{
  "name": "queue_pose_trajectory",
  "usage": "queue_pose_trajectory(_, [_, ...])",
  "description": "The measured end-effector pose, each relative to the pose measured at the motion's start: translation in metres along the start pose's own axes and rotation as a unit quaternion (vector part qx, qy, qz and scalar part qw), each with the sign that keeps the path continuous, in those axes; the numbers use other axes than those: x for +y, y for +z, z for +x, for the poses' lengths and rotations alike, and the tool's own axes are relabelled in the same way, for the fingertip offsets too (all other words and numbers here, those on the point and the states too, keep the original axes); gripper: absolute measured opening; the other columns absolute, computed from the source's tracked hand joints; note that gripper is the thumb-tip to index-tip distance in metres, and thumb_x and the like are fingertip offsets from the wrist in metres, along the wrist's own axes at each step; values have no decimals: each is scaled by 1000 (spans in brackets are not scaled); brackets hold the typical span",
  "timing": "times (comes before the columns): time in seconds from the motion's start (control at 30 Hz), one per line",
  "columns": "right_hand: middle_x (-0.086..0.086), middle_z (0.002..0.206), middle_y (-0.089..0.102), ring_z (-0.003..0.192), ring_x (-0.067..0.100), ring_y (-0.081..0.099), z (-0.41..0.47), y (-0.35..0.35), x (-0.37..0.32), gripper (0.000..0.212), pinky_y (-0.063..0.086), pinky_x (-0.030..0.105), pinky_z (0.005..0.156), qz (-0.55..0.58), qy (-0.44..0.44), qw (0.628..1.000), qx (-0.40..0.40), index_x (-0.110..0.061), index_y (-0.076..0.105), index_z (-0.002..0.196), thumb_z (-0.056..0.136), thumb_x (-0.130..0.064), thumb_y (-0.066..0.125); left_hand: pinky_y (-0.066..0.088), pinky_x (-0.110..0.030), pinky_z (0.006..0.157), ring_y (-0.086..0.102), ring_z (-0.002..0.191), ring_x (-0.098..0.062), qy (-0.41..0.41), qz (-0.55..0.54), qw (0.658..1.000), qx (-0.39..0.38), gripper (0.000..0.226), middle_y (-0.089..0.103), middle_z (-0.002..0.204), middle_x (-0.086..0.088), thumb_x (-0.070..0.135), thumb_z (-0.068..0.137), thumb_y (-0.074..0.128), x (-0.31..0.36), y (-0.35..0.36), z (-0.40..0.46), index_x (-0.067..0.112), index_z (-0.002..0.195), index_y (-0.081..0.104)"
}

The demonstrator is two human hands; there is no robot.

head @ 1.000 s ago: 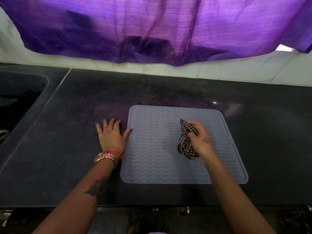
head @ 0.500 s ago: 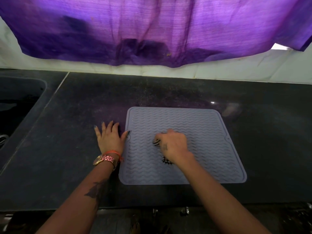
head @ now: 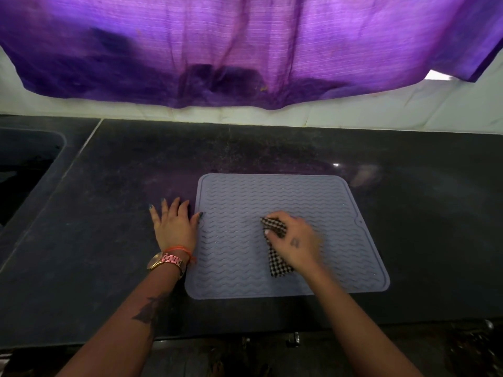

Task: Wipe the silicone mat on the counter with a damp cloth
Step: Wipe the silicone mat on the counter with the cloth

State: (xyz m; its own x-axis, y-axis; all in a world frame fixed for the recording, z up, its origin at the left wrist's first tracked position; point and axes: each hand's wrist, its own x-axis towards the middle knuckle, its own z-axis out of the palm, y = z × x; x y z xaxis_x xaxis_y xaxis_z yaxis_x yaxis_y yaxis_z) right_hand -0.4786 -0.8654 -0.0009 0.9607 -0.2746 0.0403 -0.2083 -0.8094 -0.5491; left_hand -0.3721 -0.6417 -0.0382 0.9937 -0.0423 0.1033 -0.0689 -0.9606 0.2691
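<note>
A grey silicone mat (head: 234,213) with a wavy ribbed surface lies flat on the dark counter (head: 109,240). My right hand (head: 295,242) presses a black-and-white checked cloth (head: 276,263) onto the middle of the mat; the hand is blurred with motion and hides part of the cloth. Flat on the counter, at the mat's left edge, rests my left hand (head: 174,227), fingers spread and thumb tip touching the mat's rim. That wrist wears a watch and an orange thread.
A sink basin (head: 24,170) is set into the counter at far left. A purple curtain (head: 245,50) hangs over the white tiled wall behind. The counter's front edge (head: 272,333) runs just below the mat.
My right hand swept the cloth left across the mat, then back to the right toward the middle. My left hand stayed put at the mat's left edge.
</note>
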Motion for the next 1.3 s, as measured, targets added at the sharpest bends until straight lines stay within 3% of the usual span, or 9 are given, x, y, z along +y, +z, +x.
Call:
queue_pose_trajectory(0.13, [6, 110, 61, 96, 23, 60, 7, 15, -32, 35, 41, 26, 69, -119, -96, 988, -25, -36, 54, 121, 87, -28, 51, -9, -48, 115, 16, 144, -32, 1, 9, 1000, -2, 52, 39, 147, -10, 45, 95, 38, 0, 0, 0, 12, 135, 47])
queue_pose_trajectory(0.33, [7, 113, 60, 97, 24, 61, 9, -1, -20, 33, 43, 29, 72, -183, -75, 978, -68, -39, 55, 121, 90, -28, 48, -9, -47, 115, 17, 143, -32, -5, 12, 1000, -3, 53, 39, 148, -10, 47, 95, 36, -1, 0, -1, 13, 135, 46])
queue_pose_trajectory(0.5, [11, 122, 45, 111, 30, 46, -5, 8, -25, 52, 43, 36, 83, -181, -16, 979, -88, -33, 42, 128, 85, -61, 46, -8, -48, 116, 18, 143, -32, -7, 6, 1000, -4, 53, 40, 147, -10, 46, 95, 37, -1, 0, -1, 13, 135, 47])
queue_pose_trajectory(0.67, [10, 114, 57, 101, 27, 57, -3, 3, -17, 32, 43, 30, 73, -200, -30, 978, -48, -30, 48, 122, 90, -32, 50, -10, -47, 115, 17, 143, -31, -7, 8, 1000, -4, 53, 39, 147, -9, 47, 95, 36, -1, -1, -1, 14, 135, 46])
queue_pose_trajectory(0.77, [8, 105, 63, 91, 25, 60, 4, -5, -17, 24, 38, 29, 64, -230, -16, 973, -11, -26, 52, 115, 92, -25, 46, -11, -47, 115, 16, 144, -30, -8, 9, 1000, -8, 53, 38, 148, -8, 47, 95, 35, -1, -2, -2, 15, 136, 45])
queue_pose_trajectory(0.83, [9, 103, 64, 89, 26, 61, 6, -1, -30, 25, 39, 28, 64, -195, -53, 979, 11, -27, 54, 115, 91, -26, 47, -10, -47, 115, 15, 144, -30, -6, 12, 1000, -11, 53, 37, 149, -7, 47, 96, 33, -1, -1, -1, 15, 136, 45])
queue_pose_trajectory(1.0, [14, 114, 57, 101, 30, 55, 13, 28, -66, 34, 42, 33, 74, -208, -163, 961, -84, -27, 49, 126, 93, -24, 45, -10, -48, 115, 14, 144, -30, -4, 17, 1000, -15, 54, 37, 149, -7, 48, 95, 33, -3, -1, 0, 16, 137, 44])
queue_pose_trajectory(1.13, [12, 108, 59, 97, 28, 57, 15, 19, -53, 31, 32, 29, 66, -251, -141, 954, -84, -25, 55, 120, 90, -19, 47, -11, -47, 114, 16, 144, -31, -1, 13, 1000, -8, 54, 39, 148, -9, 48, 94, 35, -4, -1, 0, 15, 135, 46])
queue_pose_trajectory(1.3, [6, 110, 65, 102, 25, 59, 16, -16, -20, 29, 42, 29, 74, -256, -34, 962, -90, -30, 57, 117, 91, -20, 45, -12, -46, 114, 16, 143, -32, -1, 13, 1000, -8, 53, 39, 147, -9, 48, 95, 36, -3, -2, -1, 14, 135, 46])
